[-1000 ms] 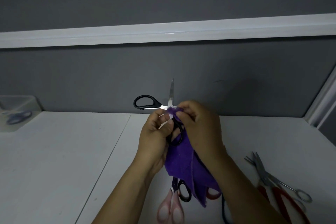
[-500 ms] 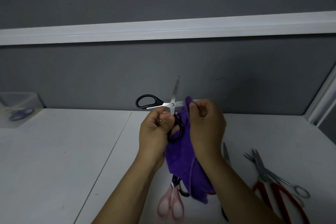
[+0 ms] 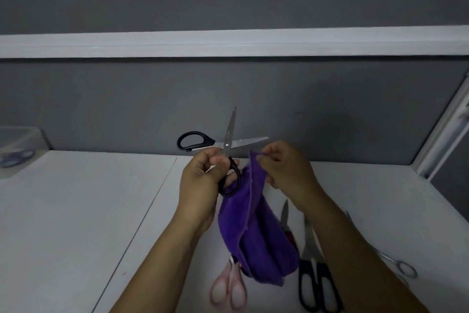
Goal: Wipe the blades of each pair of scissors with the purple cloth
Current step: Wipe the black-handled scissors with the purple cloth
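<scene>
While the scissors [image 3: 226,145] are held open in the air over the counter [image 3: 76,211], the wiping of this pair looks to be mid-way: both blades are bare and the cloth [image 3: 253,236] is just beside them, apparently not touching. One blade points up, the other lies level toward the right, so they make a wide cross.

The left hand [image 3: 203,185] grips the lower black handle loop, fingers curled through and round it; the other loop juts out to the left. The right hand [image 3: 289,170] pinches the cloth's top edge just under the level blade's tip, and the rest hangs down between the wrists in a long fold.

My guess is that the next move is to fold that pinched edge over a blade and draw it from pivot to tip, with fingers on the flat sides and off the cutting edge.

Blades are smooth grey steel, thin and tapering; the handles are hard glossy plastic. Soft and plush, the cloth has a stitched hem and drapes limply.

Below the cloth lie more pairs: a pink pair [image 3: 228,290], a red pair [image 3: 284,213] mostly hidden, a black pair [image 3: 311,254], and a steel pair [image 3: 388,258] near the right forearm. At far left a clear box [image 3: 22,140] holds a blue pair [image 3: 17,157].
</scene>
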